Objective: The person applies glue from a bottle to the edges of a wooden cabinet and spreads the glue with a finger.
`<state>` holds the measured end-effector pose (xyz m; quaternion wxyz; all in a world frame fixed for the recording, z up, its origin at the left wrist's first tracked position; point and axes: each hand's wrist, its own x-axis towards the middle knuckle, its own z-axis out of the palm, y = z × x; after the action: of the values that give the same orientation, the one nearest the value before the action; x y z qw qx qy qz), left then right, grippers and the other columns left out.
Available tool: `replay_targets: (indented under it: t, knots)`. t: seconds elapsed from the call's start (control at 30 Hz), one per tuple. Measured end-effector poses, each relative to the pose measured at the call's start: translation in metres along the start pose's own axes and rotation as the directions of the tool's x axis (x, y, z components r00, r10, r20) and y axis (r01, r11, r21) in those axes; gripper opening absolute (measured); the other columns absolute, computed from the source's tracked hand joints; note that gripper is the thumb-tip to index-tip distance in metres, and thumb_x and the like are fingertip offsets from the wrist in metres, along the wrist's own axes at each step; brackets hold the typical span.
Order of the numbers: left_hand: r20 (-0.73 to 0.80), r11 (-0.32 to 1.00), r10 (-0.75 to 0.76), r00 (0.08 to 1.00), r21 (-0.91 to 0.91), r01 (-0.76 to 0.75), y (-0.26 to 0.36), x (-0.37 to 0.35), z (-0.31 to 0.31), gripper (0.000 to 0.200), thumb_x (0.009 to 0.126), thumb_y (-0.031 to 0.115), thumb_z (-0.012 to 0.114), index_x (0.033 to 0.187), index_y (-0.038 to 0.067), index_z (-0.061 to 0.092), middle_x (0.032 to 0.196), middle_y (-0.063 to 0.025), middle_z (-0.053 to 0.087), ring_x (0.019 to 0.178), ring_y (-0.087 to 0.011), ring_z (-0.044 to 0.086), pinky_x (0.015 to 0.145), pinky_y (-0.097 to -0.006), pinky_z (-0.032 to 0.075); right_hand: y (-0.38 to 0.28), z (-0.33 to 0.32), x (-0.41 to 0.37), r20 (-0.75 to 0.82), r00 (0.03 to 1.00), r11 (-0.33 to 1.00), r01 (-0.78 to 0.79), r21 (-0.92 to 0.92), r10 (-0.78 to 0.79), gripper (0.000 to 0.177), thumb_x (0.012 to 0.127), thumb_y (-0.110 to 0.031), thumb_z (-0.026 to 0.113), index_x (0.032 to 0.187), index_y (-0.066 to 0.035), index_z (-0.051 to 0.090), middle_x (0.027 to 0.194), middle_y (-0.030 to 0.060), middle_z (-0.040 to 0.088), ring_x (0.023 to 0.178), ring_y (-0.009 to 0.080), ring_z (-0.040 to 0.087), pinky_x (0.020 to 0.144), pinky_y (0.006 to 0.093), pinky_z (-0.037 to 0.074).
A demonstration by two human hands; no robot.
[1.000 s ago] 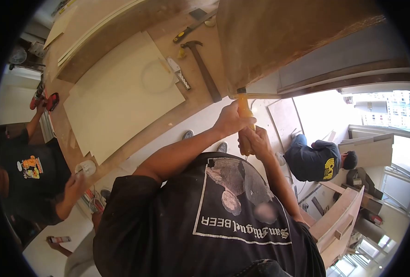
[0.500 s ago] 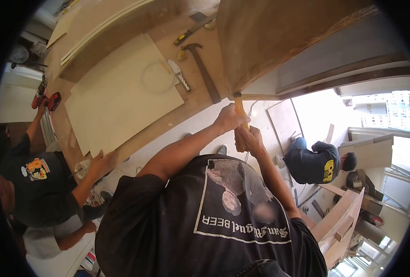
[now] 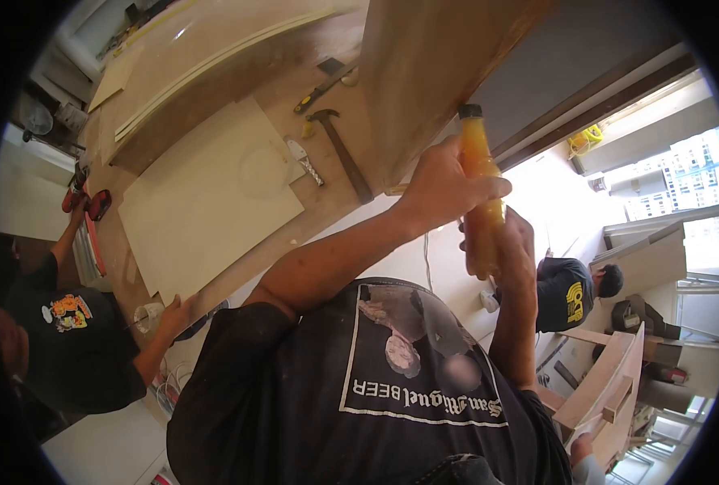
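A bottle of orange-yellow liquid (image 3: 477, 145) with a dark cap is raised above my chest, slightly tilted, cap end away from me. My left hand (image 3: 448, 186) is wrapped round its middle below the neck. Lower down, my right hand (image 3: 516, 250) grips the bottle near its base. The cap is uncovered. To the left of my hands, a claw hammer (image 3: 345, 157) lies on the wooden worktop (image 3: 274, 246), with a utility knife (image 3: 304, 162) beside it.
Pale sheets (image 3: 206, 194) lie on the worktop. A large brown panel (image 3: 432, 69) rises ahead. At the left, a co-worker (image 3: 76, 347) has one hand at the worktop's edge and a red tool (image 3: 98, 205) nearby. Another person (image 3: 570, 293) is at the right, near wooden framing (image 3: 602, 380).
Both my hands and the bottle have moved right and appear larger, closer to the camera. The bottle's cap and neck now show more fully. The view has shifted slightly.
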<state>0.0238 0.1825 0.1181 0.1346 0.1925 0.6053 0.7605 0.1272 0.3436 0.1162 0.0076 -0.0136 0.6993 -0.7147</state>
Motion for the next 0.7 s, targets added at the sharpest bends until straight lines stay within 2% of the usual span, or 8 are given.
replay_targets:
  t: [0.13,0.17,0.3,0.37,0.43,0.5,0.6,0.7]
  knots:
    - [0.073,0.994,0.047,0.996,-0.098,-0.04,0.036,-0.021,0.008,0.039,0.084,0.018,0.083,0.108,-0.002,0.061,0.096,-0.009,0.068,0.085,-0.0134,0.067,0.075,-0.0269,0.055,0.013,-0.021,-0.02,-0.311,0.947,0.996,0.069,-0.063,-0.085,0.053,0.102,-0.037,0.058,0.127,0.01,0.059,0.1,0.0148,0.071,0.089,0.0199,0.07,0.08,0.0312,0.056]
    - [0.108,0.996,0.021,0.994,-0.084,-0.012,0.044,-0.029,0.007,0.039,0.085,0.02,0.083,0.11,-0.001,0.061,0.096,-0.0085,0.068,0.085,-0.0137,0.068,0.075,-0.0265,0.056,0.042,-0.027,-0.023,-0.34,0.904,0.941,0.154,-0.302,-0.258,0.061,0.098,-0.028,0.07,0.143,0.008,0.049,0.121,0.0183,0.066,0.107,0.0216,0.067,0.088,0.033,0.055]
    - [0.244,0.9,-0.16,0.956,-0.361,0.243,0.04,-0.044,0.014,0.04,0.089,0.025,0.081,0.113,-0.001,0.062,0.096,-0.0075,0.069,0.084,-0.0127,0.067,0.071,-0.0268,0.055,0.039,-0.007,-0.02,-0.174,0.706,0.535,0.329,-0.778,-0.686,0.088,0.083,-0.014,0.084,0.153,0.0,0.034,0.144,0.024,0.052,0.115,0.0303,0.065,0.094,0.0404,0.055]
    - [0.248,0.905,-0.219,0.944,-0.31,0.291,0.039,-0.045,0.014,0.038,0.091,0.026,0.079,0.111,0.0,0.062,0.097,-0.0077,0.069,0.083,-0.0123,0.067,0.07,-0.0264,0.054,0.032,-0.002,-0.012,0.012,0.486,0.249,0.467,-0.848,-0.874,0.089,0.078,-0.012,0.088,0.15,0.0,0.038,0.14,0.0248,0.054,0.115,0.035,0.065,0.096,0.0422,0.055]
    - [0.257,0.934,-0.238,0.937,-0.202,0.293,0.045,-0.044,0.01,0.043,0.093,0.028,0.077,0.117,-0.003,0.06,0.099,-0.008,0.069,0.084,-0.0122,0.066,0.07,-0.0261,0.053,0.001,0.009,-0.011,0.232,0.412,0.013,0.511,-0.859,-0.881,0.086,0.07,-0.01,0.093,0.141,0.0,0.044,0.132,0.0269,0.058,0.115,0.0407,0.065,0.095,0.0435,0.057]
    - [0.271,0.967,-0.231,0.934,-0.039,0.251,0.051,-0.043,0.006,0.054,0.096,0.03,0.074,0.129,-0.008,0.054,0.1,-0.0082,0.069,0.087,-0.0123,0.066,0.072,-0.0261,0.053,0.003,0.007,-0.003,0.3,0.386,-0.006,0.606,-0.795,-0.872,0.077,0.073,-0.011,0.091,0.135,0.003,0.048,0.129,0.0275,0.06,0.116,0.0417,0.065,0.095,0.0439,0.059]
    - [0.22,0.976,-0.131,0.967,-0.142,0.165,0.033,-0.045,0.005,0.081,0.098,0.032,0.071,0.149,-0.015,0.03,0.107,-0.0111,0.069,0.092,-0.0131,0.065,0.08,-0.0267,0.053,0.005,0.016,0.01,0.209,0.257,-0.013,0.601,-0.799,-0.944,0.071,0.079,-0.013,0.088,0.135,0.003,0.049,0.13,0.0269,0.059,0.118,0.0412,0.065,0.095,0.0412,0.06]
    - [0.195,0.947,0.01,0.981,-0.316,0.053,0.036,-0.052,0.006,0.083,0.095,0.043,0.073,0.142,-0.014,0.034,0.101,-0.014,0.07,0.089,-0.0145,0.067,0.069,-0.0272,0.055,-0.023,0.03,0.013,0.125,0.288,0.044,0.518,-0.854,-0.949,0.07,0.082,-0.016,0.087,0.138,0.002,0.047,0.131,0.0263,0.059,0.119,0.0402,0.065,0.095,0.0391,0.061]
